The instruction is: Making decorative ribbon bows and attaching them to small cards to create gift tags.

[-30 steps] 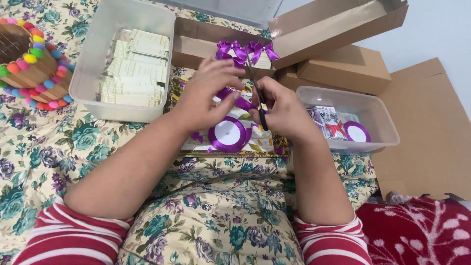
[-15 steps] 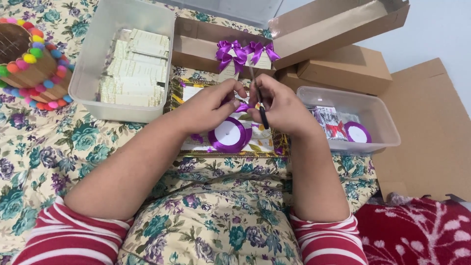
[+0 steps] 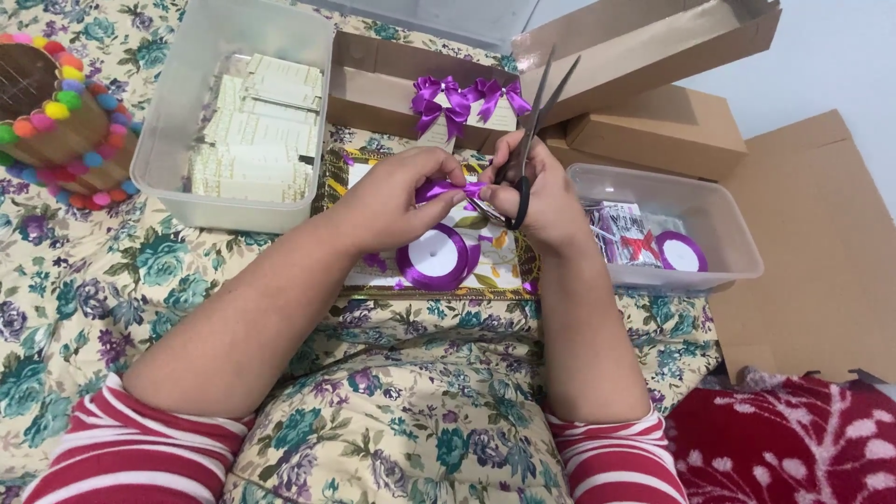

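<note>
Where a floral cloth (image 3: 84,308) is spread as the work surface, flattened brown cardboard (image 3: 821,252) is seen to its right. Beyond the purple ribbon spool (image 3: 435,258), a clear tub (image 3: 177,121) of cream cards is set leftward. Just above the spool, a purple ribbon (image 3: 446,189) is pinched by the left hand (image 3: 397,198); black scissors (image 3: 527,140) are gripped, blades apart, by the right hand (image 3: 541,191).

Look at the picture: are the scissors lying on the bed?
No, the right hand holds the scissors up, blades pointing away, beside the purple ribbon pinched by the left hand.
</note>
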